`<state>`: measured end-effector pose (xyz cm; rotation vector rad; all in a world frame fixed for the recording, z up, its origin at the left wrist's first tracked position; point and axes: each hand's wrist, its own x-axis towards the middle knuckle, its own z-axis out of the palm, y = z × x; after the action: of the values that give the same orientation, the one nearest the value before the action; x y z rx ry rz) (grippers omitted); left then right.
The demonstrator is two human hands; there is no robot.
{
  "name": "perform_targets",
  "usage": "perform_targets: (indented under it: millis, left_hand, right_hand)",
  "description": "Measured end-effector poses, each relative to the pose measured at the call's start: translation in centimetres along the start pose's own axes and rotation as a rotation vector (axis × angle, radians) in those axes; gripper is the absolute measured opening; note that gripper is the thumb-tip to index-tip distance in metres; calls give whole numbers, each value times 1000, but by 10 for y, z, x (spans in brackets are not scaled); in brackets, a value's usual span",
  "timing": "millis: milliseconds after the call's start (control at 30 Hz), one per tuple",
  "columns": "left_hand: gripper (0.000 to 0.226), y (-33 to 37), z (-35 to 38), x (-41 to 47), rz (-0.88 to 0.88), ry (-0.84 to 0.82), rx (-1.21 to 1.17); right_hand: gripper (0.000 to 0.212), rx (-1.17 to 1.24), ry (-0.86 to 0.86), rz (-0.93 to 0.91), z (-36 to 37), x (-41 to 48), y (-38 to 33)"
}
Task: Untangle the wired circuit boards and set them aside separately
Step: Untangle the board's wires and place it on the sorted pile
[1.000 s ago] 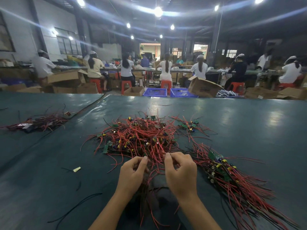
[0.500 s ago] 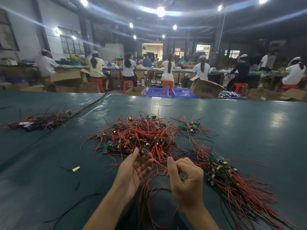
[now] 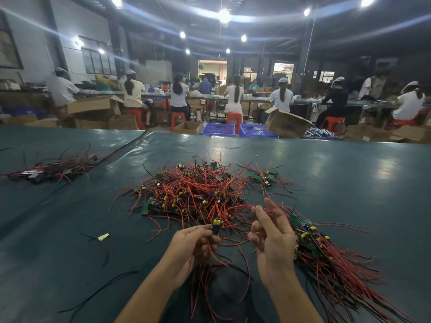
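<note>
Wired circuit boards (image 3: 193,194) heaped mid table (image 3: 338,173) | my left hand (image 3: 193,243) pinches one board (image 3: 215,226) at near edge | right hand (image 3: 272,238) loose, fingers (image 3: 271,209) spread among red wires (image 3: 233,207) | risk: pulling hard drags snagged neighbours along

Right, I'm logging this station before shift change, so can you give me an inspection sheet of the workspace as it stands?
Surface: dark green table, glossy; second table adjoins at left.
Job's things: tangled pile of wired boards mid-table; looser pile at right; small cluster behind.
Clutter: pale scrap; separate heap on the second table.
Hands: left hand pinches a small board; right hand has its fingers half curled among wires, grip unclear.
Cables: red wires run between both hands; loose black wires lie near left.
Surroundings: seated workers, cardboard boxes, blue crates.
</note>
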<state>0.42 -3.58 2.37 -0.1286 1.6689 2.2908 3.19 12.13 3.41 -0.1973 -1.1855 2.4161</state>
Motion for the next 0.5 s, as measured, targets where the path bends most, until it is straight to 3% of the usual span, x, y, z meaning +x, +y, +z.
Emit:
perform_targets:
  millis: [133, 233, 333, 500]
  left_hand:
    - [11, 0, 1, -1, -66, -36, -25]
    - [7, 1, 2, -2, -133, -52, -47]
    - [26, 2, 1, -4, -206, -79, -88]
    - [33, 6, 1, -5, -269, -92, -217]
  right_hand:
    - [87, 59, 17, 93, 1, -1, 0]
    - [71, 91, 24, 162, -1, 0, 0]
    - [53, 92, 8, 256, -3, 1, 3]
    - [49, 112, 18, 334, -2, -1, 8]
